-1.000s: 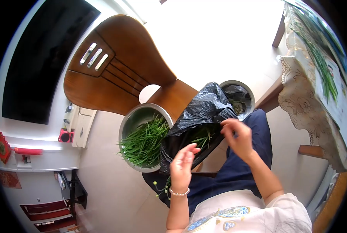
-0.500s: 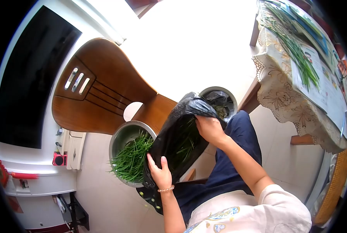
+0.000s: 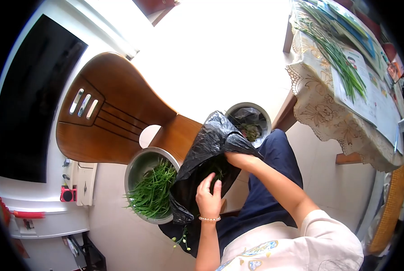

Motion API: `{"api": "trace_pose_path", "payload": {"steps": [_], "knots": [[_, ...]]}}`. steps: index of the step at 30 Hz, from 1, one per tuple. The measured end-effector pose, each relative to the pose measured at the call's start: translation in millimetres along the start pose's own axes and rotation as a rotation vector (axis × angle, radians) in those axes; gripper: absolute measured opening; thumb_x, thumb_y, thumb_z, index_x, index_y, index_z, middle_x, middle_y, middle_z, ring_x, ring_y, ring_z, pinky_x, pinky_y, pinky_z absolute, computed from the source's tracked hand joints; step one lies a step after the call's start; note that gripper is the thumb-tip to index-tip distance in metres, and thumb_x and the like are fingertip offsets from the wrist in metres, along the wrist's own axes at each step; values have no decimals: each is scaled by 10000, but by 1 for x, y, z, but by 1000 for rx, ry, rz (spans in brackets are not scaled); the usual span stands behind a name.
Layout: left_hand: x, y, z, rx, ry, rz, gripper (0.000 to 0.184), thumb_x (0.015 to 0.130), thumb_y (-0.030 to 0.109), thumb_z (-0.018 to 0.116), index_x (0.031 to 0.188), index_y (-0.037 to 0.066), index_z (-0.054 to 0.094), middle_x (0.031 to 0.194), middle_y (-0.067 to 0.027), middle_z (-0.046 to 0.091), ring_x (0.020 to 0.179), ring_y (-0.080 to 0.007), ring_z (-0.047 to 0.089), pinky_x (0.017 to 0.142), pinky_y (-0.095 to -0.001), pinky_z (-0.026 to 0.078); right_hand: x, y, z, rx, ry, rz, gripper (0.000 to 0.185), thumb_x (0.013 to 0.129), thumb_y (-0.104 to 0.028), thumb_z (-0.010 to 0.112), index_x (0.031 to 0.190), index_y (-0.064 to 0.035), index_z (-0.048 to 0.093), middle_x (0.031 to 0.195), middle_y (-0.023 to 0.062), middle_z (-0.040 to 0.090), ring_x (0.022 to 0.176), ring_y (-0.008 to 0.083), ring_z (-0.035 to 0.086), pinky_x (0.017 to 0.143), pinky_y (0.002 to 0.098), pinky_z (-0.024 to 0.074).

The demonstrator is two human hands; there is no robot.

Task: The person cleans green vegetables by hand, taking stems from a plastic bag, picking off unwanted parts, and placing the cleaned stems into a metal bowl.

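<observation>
A black plastic bag (image 3: 211,140) leans on the front of the chair seat, its mouth facing me, with dim green stems inside. My left hand (image 3: 209,197), with a beaded bracelet at the wrist, is at the bag's opening, fingers apart and nothing visible in them. My right hand (image 3: 238,160) reaches into the bag's mouth; its fingers are hidden by the plastic. Left of the bag, a metal bowl (image 3: 141,163) holds cut green stems (image 3: 155,189). A few stems with small buds (image 3: 183,239) hang below the bag near my left wrist.
Behind the bag stands a wooden chair (image 3: 116,108). A bin (image 3: 266,118) lined with dark plastic holds scraps, beyond my knee. At right, a table with a lace cloth (image 3: 319,106) carries long green stems (image 3: 342,67) and open papers. A television (image 3: 35,99) is at left.
My left hand has let go of the bag's left edge and moved right to its opening. My right hand has gone deeper into the bag. The view has shifted slightly.
</observation>
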State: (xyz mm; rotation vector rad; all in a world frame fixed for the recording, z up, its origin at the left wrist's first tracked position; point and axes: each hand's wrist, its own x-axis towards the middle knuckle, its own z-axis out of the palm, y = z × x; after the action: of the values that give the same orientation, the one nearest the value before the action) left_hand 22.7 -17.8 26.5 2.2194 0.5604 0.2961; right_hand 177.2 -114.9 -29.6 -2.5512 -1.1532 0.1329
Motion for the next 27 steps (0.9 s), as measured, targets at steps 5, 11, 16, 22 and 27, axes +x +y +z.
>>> {"api": "trace_pose_path", "payload": {"steps": [5, 11, 16, 22, 27], "knots": [[-21, 11, 2, 41, -20, 88, 130, 788, 133, 587, 835, 45, 670, 943, -117, 633, 944, -254, 574, 852, -342, 429, 28, -5, 10, 263, -17, 282, 322, 810, -284, 441, 929, -55, 634, 935, 145, 621, 837, 277, 595, 746, 393, 442], [-29, 16, -5, -106, 12, 46, 147, 795, 136, 611, 879, 27, 663, 926, -110, 641, 889, -229, 598, 818, -307, 448, 38, -4, 20, 292, -1, 229, 301, 807, -252, 460, 959, -42, 612, 936, 159, 619, 844, 295, 594, 760, 386, 452], [-21, 9, -8, -219, 10, -60, 194, 835, 147, 586, 943, -6, 638, 909, -92, 641, 846, -167, 598, 779, -260, 453, 44, -3, 45, 157, 369, -240, 261, 799, -206, 480, 963, -40, 596, 930, 152, 618, 831, 291, 597, 748, 389, 461], [-10, 2, -8, -663, -50, -335, 254, 874, 169, 543, 1042, -15, 593, 895, -58, 635, 687, -58, 537, 609, -187, 424, 13, -34, -11, 366, -87, -3, 223, 767, -136, 535, 945, -8, 579, 863, 203, 610, 792, 356, 595, 694, 423, 470], [11, -15, 3, -1063, -60, -602, 278, 886, 204, 526, 1098, 24, 536, 896, -57, 631, 679, -65, 550, 591, -184, 436, 2, -39, -16, 690, -71, 216, 254, 740, -138, 552, 949, 3, 583, 849, 235, 598, 823, 375, 583, 713, 421, 460]]}}
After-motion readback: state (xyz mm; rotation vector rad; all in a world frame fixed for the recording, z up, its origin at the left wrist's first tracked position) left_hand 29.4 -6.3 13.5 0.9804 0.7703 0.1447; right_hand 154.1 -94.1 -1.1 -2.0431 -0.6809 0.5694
